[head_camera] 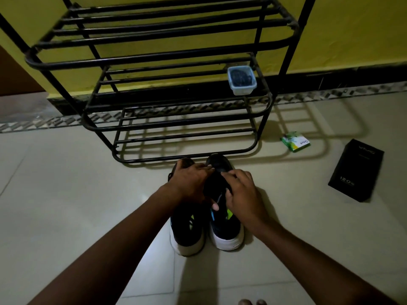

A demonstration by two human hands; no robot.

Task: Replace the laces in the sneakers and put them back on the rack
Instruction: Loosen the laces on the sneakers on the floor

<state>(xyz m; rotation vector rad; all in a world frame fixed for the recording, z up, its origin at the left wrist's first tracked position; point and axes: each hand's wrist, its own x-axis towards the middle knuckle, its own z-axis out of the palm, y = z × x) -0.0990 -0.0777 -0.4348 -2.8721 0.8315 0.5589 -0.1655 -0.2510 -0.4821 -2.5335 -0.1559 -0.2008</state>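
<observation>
Two dark sneakers with white heels stand side by side on the floor, toes toward the rack: the left sneaker (187, 234) and the right sneaker (224, 227). My left hand (191, 181) lies over the left sneaker's front and reaches onto the right sneaker's lacing area. My right hand (242, 192) rests on the right sneaker's tongue, fingers curled at the black laces. Whether the fingers pinch a lace is hard to tell in the dim light. The black metal rack (176, 119) stands just beyond the toes, its shelves bare of shoes.
A small clear plastic tub (242, 80) with dark contents sits on the rack's middle shelf, right side. A green and white packet (295, 142) and a black phone box (356, 170) lie on the tiled floor at right. A yellow wall stands behind. My toes (252, 302) show at the bottom edge.
</observation>
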